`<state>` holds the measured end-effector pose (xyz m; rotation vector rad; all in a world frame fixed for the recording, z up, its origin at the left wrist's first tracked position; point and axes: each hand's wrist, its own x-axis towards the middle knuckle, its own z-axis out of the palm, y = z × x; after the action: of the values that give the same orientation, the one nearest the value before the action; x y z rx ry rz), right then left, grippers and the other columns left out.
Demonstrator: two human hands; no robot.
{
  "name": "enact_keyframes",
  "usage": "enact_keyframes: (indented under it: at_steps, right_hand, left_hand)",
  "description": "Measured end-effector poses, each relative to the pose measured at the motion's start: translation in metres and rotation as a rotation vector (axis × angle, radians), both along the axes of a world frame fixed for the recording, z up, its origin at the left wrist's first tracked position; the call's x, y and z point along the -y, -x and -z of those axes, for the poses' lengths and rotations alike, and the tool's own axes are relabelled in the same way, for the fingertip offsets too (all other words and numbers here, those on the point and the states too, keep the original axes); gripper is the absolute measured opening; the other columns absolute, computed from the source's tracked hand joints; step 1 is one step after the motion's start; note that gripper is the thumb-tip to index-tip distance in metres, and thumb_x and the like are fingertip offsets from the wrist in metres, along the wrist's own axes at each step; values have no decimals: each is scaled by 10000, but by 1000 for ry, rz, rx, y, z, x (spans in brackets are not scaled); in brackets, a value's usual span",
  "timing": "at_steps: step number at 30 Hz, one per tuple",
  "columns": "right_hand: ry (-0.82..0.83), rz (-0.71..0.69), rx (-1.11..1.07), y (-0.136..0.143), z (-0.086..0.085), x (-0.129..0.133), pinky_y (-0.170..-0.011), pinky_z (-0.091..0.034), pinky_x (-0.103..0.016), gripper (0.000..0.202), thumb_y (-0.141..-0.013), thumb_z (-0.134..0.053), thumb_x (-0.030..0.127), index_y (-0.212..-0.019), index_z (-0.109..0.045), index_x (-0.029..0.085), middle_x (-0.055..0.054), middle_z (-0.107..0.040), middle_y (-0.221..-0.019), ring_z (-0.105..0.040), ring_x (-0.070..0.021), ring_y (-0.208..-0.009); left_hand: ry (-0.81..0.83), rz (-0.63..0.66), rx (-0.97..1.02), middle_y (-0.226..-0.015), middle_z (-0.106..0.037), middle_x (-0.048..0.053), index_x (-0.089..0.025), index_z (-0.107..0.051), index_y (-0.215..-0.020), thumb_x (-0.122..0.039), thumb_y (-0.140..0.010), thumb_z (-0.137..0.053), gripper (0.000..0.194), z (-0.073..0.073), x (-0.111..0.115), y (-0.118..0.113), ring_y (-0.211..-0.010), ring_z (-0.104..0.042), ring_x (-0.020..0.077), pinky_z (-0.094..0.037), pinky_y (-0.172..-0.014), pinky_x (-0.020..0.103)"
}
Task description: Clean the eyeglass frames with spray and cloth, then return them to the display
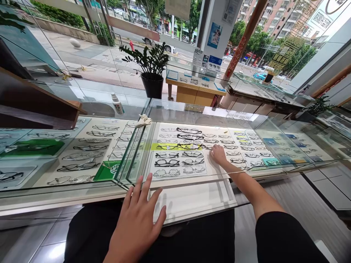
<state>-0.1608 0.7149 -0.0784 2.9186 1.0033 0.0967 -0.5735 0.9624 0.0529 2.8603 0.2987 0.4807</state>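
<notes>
My right hand (218, 154) reaches into the glass display case, fingers curled together on a pair of glasses (208, 148) that they mostly cover. Left of it, rows of eyeglasses lie on the white display board, among them dark frames (190, 146) on a yellow-green strip and a thick black pair (167, 162). My left hand (139, 215) is open with fingers spread, its fingertips at the near edge of the case beside the pulled-out white panel (189, 201). Nothing is in it.
A crumpled pale cloth (143, 120) lies on the glass top, and a white spray bottle (117, 104) stands farther left. Glass panes (133, 149) divide the case sections. More glasses (90, 147) fill the left section. A potted plant (152, 86) stands behind.
</notes>
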Motion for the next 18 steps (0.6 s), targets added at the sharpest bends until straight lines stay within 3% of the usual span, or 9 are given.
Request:
enact_keyframes:
  at_steps: [4,8,13,18]
  right_hand:
    - [-24,-108,20,21,-17,-22,-996,-395,-427,334,-1004,-435,141,-1224,-682,97,-208,-688,-1218,-562,-321,-1138]
    - [27,-319,-55,62,-25,-56,-922,-421,-380,291,-937,-493,29,-1124,-703,106,-177,-713,-1099,-595,-278,-1026]
    - [122,-674,-201,130,-39,-90,-830,-431,-328,142,-975,-578,116,-1032,-697,165,-112,-729,-1065,-609,-228,-943]
    - [139,-895,-424,189,-65,-95,-786,-426,-275,153,-981,-591,153,-1105,-638,229,-44,-713,-1110,-617,-186,-981]
  left_hand:
    - [18,-13,16,-1732,-366,132,-220,-785,-1255,-491,-975,-584,438,2,0,0,-1627,-287,402,-293,-1290,623]
    - [53,-33,55,-1723,-391,110,-231,-796,-1229,-507,-959,-603,432,4,0,0,-1628,-290,394,-279,-1302,607]
    - [21,-21,81,-1739,-359,106,-236,-793,-1222,-519,-976,-578,433,11,0,3,-1622,-302,393,-287,-1295,599]
    - [-30,-16,115,-1752,-329,107,-237,-785,-1230,-497,-983,-552,428,18,-2,3,-1624,-294,398,-292,-1281,612]
